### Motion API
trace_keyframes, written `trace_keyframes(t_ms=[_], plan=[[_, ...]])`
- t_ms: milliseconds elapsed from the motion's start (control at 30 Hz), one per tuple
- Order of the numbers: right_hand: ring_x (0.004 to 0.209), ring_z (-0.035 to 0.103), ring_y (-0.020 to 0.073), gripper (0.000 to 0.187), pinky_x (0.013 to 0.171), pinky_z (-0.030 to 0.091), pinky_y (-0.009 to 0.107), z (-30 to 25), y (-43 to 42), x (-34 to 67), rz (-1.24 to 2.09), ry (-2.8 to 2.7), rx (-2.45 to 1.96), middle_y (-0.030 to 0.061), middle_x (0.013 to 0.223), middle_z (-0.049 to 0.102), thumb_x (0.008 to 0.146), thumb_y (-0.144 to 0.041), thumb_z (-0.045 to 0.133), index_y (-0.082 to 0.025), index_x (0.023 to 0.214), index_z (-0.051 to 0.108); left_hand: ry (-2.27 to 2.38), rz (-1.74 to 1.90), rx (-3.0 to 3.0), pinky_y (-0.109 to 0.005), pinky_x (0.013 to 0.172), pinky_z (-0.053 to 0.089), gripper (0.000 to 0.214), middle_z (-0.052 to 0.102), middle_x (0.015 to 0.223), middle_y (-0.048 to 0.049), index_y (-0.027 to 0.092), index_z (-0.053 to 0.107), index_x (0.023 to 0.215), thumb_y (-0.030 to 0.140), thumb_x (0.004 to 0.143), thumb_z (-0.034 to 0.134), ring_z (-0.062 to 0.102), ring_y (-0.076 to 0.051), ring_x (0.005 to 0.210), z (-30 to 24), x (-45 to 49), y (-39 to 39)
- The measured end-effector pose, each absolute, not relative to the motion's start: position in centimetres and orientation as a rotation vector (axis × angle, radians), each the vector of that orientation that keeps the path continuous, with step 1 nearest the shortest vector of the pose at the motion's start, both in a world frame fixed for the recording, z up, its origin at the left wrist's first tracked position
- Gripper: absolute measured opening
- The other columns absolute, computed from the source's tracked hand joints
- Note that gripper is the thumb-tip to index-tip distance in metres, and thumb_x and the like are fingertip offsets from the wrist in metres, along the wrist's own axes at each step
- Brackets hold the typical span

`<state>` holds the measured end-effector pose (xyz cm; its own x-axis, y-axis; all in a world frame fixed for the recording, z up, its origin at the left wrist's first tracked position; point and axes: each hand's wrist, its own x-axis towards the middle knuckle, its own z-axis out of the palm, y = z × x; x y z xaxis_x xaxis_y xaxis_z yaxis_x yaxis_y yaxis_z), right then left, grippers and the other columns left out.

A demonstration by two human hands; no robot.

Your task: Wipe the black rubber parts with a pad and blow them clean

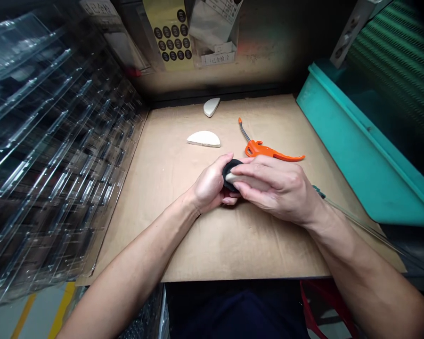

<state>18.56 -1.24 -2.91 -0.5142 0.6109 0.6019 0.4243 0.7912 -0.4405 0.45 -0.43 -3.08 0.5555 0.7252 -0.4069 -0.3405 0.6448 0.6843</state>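
Both of my hands meet over the middle of the cardboard sheet. My left hand curls round a small black rounded part. My right hand is closed over the same black part from the right, its fingers pressed against a pale piece on it. Most of the part is hidden by the fingers. Just beyond my right hand lies an orange air blow gun with a thin metal nozzle. Two white half-moon pieces rest farther back, one close and one near the rear wall.
A tall stack of clear plastic trays fills the left side. A teal plastic bin stands along the right edge. Label sheets and bags hang on the back wall. A thin hose runs off to the right.
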Motion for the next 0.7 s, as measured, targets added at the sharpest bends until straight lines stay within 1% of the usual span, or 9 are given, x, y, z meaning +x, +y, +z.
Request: trace_keyframes(t_ms=[67, 100, 233, 300, 367, 467, 633, 700], plan=[[0.103, 0.072, 0.0233, 0.018, 0.089, 0.058, 0.035, -2.7, -1.2, 19.0, 0.390, -2.218, -0.774, 0.0039, 0.111, 0.074, 0.096, -0.021, 0.067, -0.022, 0.113, 0.074, 0.734, 0.683, 0.579, -0.017, 0.036, 0.026, 0.049, 0.043, 0.055, 0.0002, 0.016, 0.061, 0.088, 0.049, 0.104, 0.027, 0.037, -0.011, 0.041, -3.0, 0.5, -0.3], [0.103, 0.072, 0.0238, 0.018, 0.089, 0.058, 0.036, -2.6, -1.1, 19.3, 0.385, -2.237, -0.812, 0.0035, 0.112, 0.075, 0.095, -0.023, 0.068, -0.023, 0.113, 0.074, 0.733, 0.686, 0.578, -0.017, 0.036, 0.026, 0.049, 0.045, 0.056, -0.0003, 0.016, 0.062, 0.093, 0.048, 0.104, 0.026, 0.038, -0.011, 0.041, -3.0, 0.5, -0.3], [0.092, 0.073, 0.0233, 0.023, 0.079, 0.057, 0.035, -2.4, -0.9, 20.1, 0.178, -2.253, -1.021, 0.0035, 0.110, 0.075, 0.096, -0.026, 0.066, -0.023, 0.117, 0.075, 0.731, 0.717, 0.543, -0.018, 0.035, 0.026, 0.049, 0.050, 0.061, -0.0020, 0.015, 0.062, 0.107, 0.043, 0.106, 0.022, 0.043, -0.014, 0.043, -2.8, 0.3, 0.0], [0.092, 0.073, 0.0238, 0.023, 0.077, 0.055, 0.035, -2.5, -0.9, 20.0, 0.086, -2.205, -1.104, 0.0031, 0.109, 0.075, 0.097, -0.026, 0.066, -0.024, 0.118, 0.075, 0.743, 0.755, 0.496, -0.019, 0.035, 0.028, 0.050, 0.055, 0.066, -0.0039, 0.014, 0.063, 0.111, 0.040, 0.106, 0.020, 0.045, -0.014, 0.044, -2.7, 0.1, 0.2], [0.092, 0.073, 0.0240, 0.023, 0.077, 0.055, 0.035, -2.6, -1.0, 19.7, 0.073, -2.151, -1.139, 0.0029, 0.109, 0.075, 0.097, -0.026, 0.065, -0.023, 0.117, 0.076, 0.751, 0.822, 0.456, -0.021, 0.036, 0.032, 0.052, 0.058, 0.072, -0.0060, 0.012, 0.064, 0.112, 0.040, 0.106, 0.021, 0.048, -0.014, 0.046, -2.6, -0.2, 0.4], [0.095, 0.073, 0.0258, 0.025, 0.081, 0.056, 0.037, -2.8, -1.1, 19.3, 0.116, -2.095, -1.150, 0.0049, 0.111, 0.075, 0.098, -0.027, 0.062, -0.019, 0.118, 0.075, 0.745, 0.915, 0.408, -0.023, 0.040, 0.036, 0.053, 0.059, 0.076, -0.0080, 0.010, 0.065, 0.108, 0.040, 0.107, 0.021, 0.050, -0.014, 0.049, -2.6, -0.6, 0.5], [0.104, 0.073, 0.0301, 0.027, 0.091, 0.056, 0.042, -2.8, -1.1, 19.2, 0.136, -2.049, -1.180, 0.0078, 0.116, 0.075, 0.097, -0.028, 0.061, -0.018, 0.118, 0.075, 0.739, 0.959, 0.351, -0.025, 0.046, 0.044, 0.058, 0.059, 0.076, -0.0079, 0.009, 0.063, 0.104, 0.047, 0.109, 0.020, 0.054, -0.014, 0.053, -2.5, -0.5, 0.4], [0.102, 0.073, 0.0300, 0.027, 0.086, 0.056, 0.041, -2.9, -1.0, 19.3, 0.135, -2.027, -1.225, 0.0076, 0.115, 0.076, 0.096, -0.030, 0.062, -0.018, 0.117, 0.075, 0.765, 0.996, 0.349, -0.026, 0.047, 0.048, 0.061, 0.058, 0.073, -0.0066, 0.008, 0.063, 0.105, 0.053, 0.108, 0.021, 0.056, -0.014, 0.053, -2.4, -0.4, 0.4]])
